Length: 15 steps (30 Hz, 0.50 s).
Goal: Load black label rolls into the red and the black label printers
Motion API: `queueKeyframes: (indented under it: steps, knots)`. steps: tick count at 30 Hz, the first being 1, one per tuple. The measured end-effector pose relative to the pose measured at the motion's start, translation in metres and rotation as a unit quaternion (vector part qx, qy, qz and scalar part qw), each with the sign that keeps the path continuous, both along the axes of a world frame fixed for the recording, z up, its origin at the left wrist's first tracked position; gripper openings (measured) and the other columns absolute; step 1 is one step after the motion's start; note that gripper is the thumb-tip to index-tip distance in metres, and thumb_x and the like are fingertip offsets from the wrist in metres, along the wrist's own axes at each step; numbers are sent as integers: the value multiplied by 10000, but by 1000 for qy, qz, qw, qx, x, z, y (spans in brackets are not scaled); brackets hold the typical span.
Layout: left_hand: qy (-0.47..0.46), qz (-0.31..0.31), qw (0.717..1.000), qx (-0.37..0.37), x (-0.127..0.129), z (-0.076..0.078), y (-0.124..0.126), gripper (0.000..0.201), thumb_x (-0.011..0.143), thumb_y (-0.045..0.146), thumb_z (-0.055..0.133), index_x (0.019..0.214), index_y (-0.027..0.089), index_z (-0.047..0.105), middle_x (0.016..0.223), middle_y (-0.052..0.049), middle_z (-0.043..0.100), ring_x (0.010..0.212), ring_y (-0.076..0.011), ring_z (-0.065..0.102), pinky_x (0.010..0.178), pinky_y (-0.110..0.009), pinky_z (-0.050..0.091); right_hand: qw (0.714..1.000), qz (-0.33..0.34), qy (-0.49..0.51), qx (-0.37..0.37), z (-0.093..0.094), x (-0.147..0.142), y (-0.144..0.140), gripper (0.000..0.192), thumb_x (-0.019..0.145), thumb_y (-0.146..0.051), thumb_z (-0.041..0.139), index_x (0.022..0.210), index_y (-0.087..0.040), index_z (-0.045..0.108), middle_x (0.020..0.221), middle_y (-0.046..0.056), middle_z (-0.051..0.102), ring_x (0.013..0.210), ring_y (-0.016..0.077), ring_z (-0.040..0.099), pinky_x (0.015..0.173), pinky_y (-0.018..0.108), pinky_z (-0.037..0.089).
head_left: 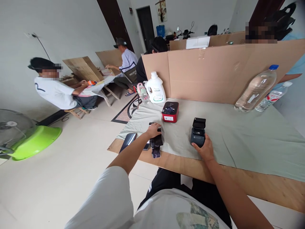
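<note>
My right hand (205, 149) grips the near end of a small dark blue label printer (198, 133) whose black lid stands open; it rests on the grey-green cloth (250, 140). My left hand (153, 129) lies on a black object (156, 141) at the cloth's left edge, fingers curled over it; what it is stays unclear. A red and black printer (170, 112) sits between and beyond both hands. A dark phone (127, 141) lies left of my left hand on the wooden table (262, 186).
A cardboard wall (226, 71) closes the table's far side. A white jug (155, 88) and small pink-capped bottle (143, 93) stand far left; two clear plastic bottles (256, 89) lean far right. Other people sit at tables to the left. A green-based fan (21, 135) stands on the floor.
</note>
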<state>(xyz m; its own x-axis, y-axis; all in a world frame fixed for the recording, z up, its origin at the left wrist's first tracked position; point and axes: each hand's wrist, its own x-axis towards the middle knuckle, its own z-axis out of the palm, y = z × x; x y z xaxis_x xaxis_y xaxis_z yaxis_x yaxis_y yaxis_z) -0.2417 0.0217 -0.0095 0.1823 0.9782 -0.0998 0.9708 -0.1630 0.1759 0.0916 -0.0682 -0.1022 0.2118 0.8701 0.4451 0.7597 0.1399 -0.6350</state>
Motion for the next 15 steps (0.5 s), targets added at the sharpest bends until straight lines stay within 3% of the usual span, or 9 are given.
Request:
queueKeyframes:
  steps: [3, 6, 10, 15]
  knots:
    - [40, 45, 997, 37, 3, 12, -23, 285, 817, 218, 514, 1073, 161, 625, 1171, -122, 597, 1158, -277, 502, 949, -367, 414, 1000, 0, -4, 1, 0, 0, 0, 1059, 665, -812, 499, 1393, -68, 302, 1333, 253, 460, 1214, 364, 450, 988, 535, 379]
    - [105, 72, 991, -37, -2, 19, -48, 238, 773, 127, 500, 952, 143, 656, 1022, -136, 642, 1073, -288, 542, 885, -358, 431, 1000, 3, -5, 7, -1, -1, 0, 1045, 680, -803, 494, 1399, -70, 294, 1341, 251, 453, 1225, 360, 436, 990, 535, 376]
    - [125, 17, 990, -68, -8, 13, -74, 300, 686, 160, 612, 982, 180, 655, 1098, -128, 605, 1113, -322, 491, 907, -392, 406, 1000, 2, -5, 14, -3, -1, 0, 1012, 704, -781, 494, 1402, -77, 290, 1342, 248, 449, 1225, 361, 432, 984, 544, 376]
    - [88, 34, 995, -33, -7, 7, -92, 264, 630, 158, 676, 885, 204, 623, 1039, -92, 600, 1092, -307, 493, 878, -366, 410, 1000, 8, -4, 19, -3, -1, 0, 947, 751, -728, 496, 1407, -78, 284, 1339, 247, 453, 1228, 354, 436, 986, 552, 376]
